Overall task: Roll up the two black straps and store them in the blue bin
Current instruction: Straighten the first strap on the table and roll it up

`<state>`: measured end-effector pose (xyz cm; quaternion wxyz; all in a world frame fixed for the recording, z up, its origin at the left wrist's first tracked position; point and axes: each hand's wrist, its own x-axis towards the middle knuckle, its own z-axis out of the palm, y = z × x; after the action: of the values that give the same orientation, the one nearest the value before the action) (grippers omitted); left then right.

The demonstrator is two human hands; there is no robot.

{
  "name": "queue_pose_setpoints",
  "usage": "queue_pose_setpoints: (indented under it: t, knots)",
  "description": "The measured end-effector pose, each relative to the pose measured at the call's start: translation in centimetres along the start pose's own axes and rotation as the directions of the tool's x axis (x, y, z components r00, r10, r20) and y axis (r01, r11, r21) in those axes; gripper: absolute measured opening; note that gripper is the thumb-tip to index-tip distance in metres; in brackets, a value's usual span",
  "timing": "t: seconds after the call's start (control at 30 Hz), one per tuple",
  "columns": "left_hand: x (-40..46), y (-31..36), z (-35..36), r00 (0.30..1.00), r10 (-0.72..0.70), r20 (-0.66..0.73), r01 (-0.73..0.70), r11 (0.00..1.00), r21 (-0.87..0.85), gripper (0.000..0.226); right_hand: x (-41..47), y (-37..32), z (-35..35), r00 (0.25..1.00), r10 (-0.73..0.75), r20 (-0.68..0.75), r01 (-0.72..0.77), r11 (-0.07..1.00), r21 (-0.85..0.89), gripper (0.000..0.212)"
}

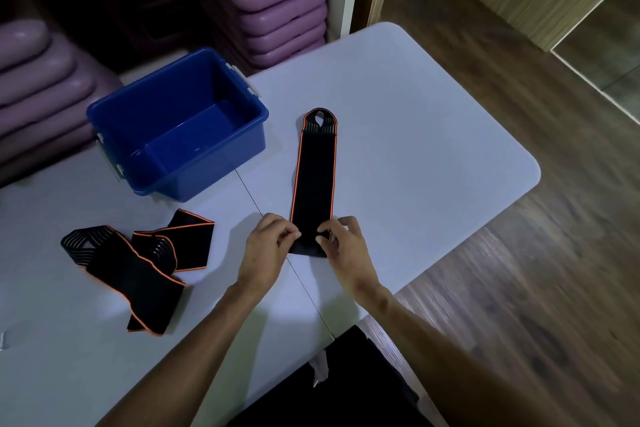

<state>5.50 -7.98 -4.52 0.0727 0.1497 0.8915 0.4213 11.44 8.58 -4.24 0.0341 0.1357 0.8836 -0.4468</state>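
Observation:
A black strap with orange edging (314, 173) lies stretched flat on the white table (415, 121), its looped end pointing away from me. My left hand (268, 248) and my right hand (341, 243) pinch its near end from either side, fingers curled on the fabric. A second black strap (138, 263) lies crumpled and folded over itself on the table to the left, untouched. The blue bin (180, 125) stands open at the far left of the table, with nothing seen inside.
Stacked purple plastic steps (284, 10) fill the shelf behind the table. Wooden floor (519, 253) lies to the right past the table's rounded edge. A seam (277, 246) runs across the tabletop under my hands.

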Motion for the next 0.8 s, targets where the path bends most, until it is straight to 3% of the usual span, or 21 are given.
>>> queue_pose_setpoints:
  t: [0.1,0.2,0.27,0.33,0.47,0.57,0.7,0.8]
  knots:
    - [-0.7,-0.9,-0.7,0.979,0.169,0.111,-0.191,0.954,0.232,0.027,-0.2,0.4,-0.1,0.995,-0.103,-0.017,0.101,0.991,-0.084,0.018]
    - [-1.1,-1.6,-1.7,0.939,0.229,0.256,-0.315,0.873,0.372,0.055,-0.6,1.6,-0.2,0.955,-0.292,0.060,0.294,0.891,-0.345,0.044]
    - [-1.1,-1.6,-1.9,0.930,0.254,0.264,-0.348,0.836,0.423,0.053,-0.8,2.1,-0.4,0.940,-0.324,0.107,0.335,0.812,-0.478,0.054]
    - [-0.7,-1.5,-1.9,0.931,0.252,0.263,-0.345,0.844,0.411,0.044,-0.7,2.1,-0.5,0.938,-0.332,0.096,0.336,0.813,-0.476,0.052]
    - [0.0,-1.7,-2.6,0.932,0.150,0.331,-0.227,0.951,0.209,0.030,0.2,1.8,-1.7,0.933,-0.326,0.152,0.359,0.874,-0.327,0.038]
    - [0.7,-1.1,-2.6,0.936,0.043,0.351,-0.089,0.989,0.118,0.018,1.1,1.4,-2.7,0.956,-0.232,0.180,0.267,0.943,-0.198,0.031]
    - [1.9,-0.3,-1.8,0.945,-0.127,0.302,0.095,0.988,0.120,0.041,2.5,0.4,-2.4,0.987,-0.069,0.142,0.087,0.988,-0.124,0.031]
    - [2.2,0.2,-1.2,0.947,-0.214,0.240,0.194,0.975,0.105,0.038,2.8,-0.1,-1.9,0.997,-0.004,0.082,0.008,0.999,-0.052,0.025]
